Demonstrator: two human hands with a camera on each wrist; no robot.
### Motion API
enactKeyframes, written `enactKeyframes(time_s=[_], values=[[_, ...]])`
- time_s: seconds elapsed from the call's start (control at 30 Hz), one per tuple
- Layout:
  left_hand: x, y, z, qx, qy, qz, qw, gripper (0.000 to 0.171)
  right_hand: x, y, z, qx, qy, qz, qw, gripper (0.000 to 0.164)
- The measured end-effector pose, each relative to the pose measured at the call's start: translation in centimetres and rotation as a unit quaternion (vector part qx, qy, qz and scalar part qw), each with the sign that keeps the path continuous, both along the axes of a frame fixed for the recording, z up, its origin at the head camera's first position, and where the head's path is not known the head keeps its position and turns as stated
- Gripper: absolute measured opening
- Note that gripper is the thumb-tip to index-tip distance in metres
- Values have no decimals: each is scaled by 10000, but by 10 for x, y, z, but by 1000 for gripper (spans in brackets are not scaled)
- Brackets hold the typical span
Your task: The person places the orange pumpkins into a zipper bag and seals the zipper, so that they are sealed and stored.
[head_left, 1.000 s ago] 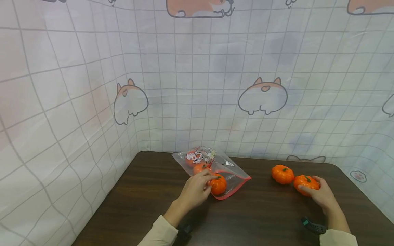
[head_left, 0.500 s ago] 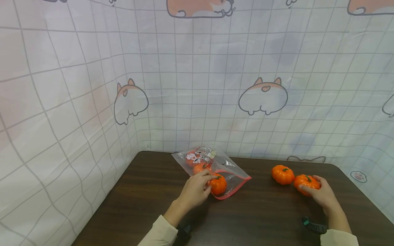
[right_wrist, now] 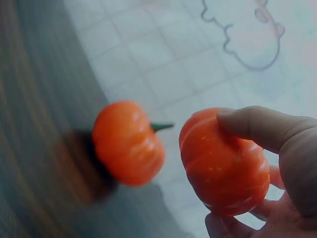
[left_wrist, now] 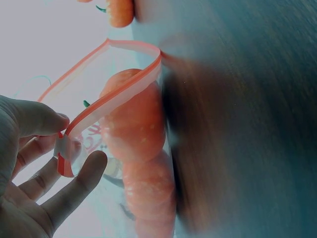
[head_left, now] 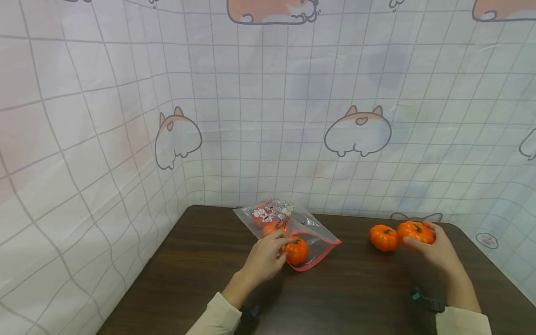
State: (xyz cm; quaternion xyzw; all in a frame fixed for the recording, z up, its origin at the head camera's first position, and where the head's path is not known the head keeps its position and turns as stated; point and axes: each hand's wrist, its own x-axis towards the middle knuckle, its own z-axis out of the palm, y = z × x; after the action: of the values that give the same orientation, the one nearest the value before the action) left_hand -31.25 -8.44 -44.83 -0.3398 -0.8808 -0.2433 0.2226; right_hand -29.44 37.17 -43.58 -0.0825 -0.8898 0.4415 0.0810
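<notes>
A clear zip bag [head_left: 314, 224] with a red-edged mouth lies on the table, several small orange pumpkins inside it. My left hand [head_left: 266, 257] pinches the bag's rim between thumb and fingers, as the left wrist view shows, and the mouth gapes. Just inside the mouth sits the nearest pumpkin [left_wrist: 133, 119]. On the right, my right hand [head_left: 439, 246] grips another orange pumpkin [right_wrist: 223, 161] with a green stem, held a little above the tabletop. Beside it, apart in the right wrist view, a second loose pumpkin [right_wrist: 128, 144] rests on the table.
The dark wooden table [head_left: 335, 298] meets a white gridded cloth [head_left: 268, 139] at its back and sides. A dark wristband [head_left: 428, 301] is on the right wrist.
My right hand has lifted its pumpkin slightly up off the table. The left hand and the bag have stayed in place.
</notes>
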Motion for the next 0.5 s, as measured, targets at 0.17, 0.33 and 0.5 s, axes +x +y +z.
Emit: enactKeyframes(time_s=[0.17,0.33,0.5], values=[[0,0,0,5,10,2,10000,33,3,-16,20,350,172,254,9989,100],[-1,-1,0,33,-30,13,10000,32,6,-34,37,407,266,680,9965,97],[-1,-1,0,56,-24,27,10000,35,7,-55,47,393,397,1062,9928,93]])
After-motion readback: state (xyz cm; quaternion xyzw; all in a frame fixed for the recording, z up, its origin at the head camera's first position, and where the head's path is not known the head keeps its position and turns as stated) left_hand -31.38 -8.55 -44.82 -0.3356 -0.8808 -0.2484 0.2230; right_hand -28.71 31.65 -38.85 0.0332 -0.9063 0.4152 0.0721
